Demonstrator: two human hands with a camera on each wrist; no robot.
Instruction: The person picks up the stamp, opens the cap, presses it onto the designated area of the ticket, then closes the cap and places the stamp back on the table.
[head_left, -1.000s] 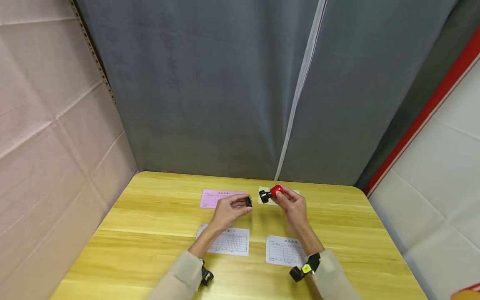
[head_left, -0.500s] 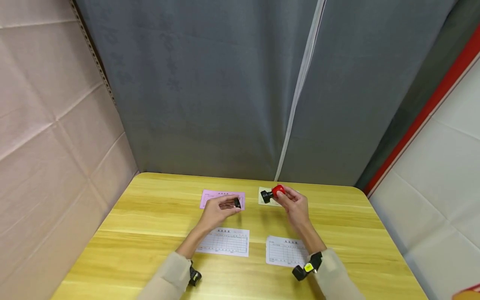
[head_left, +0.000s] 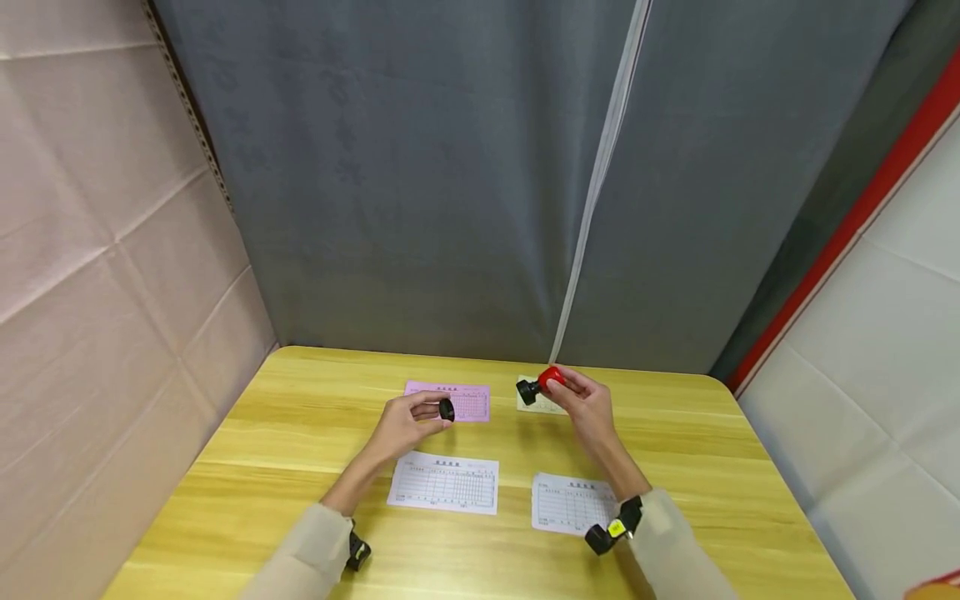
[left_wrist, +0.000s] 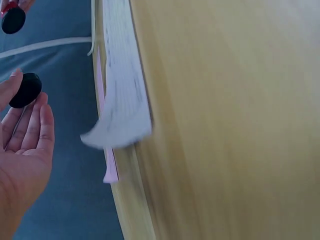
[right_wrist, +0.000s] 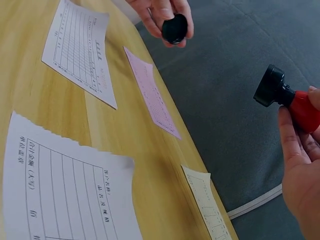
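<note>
While the left hand pinches the cap and the right hand the stamp, hold both clear of the lower-centre papers.

Grey curtain behind wooden table

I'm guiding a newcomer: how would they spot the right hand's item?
Above the wooden table, before the grey curtain, find the right hand. It pinches a black-headed, stamp-like tool. Its red handle sets it apart from the all-black round piece in the left hand.

The right hand holds what seems a red-and-black stamp.
</note>
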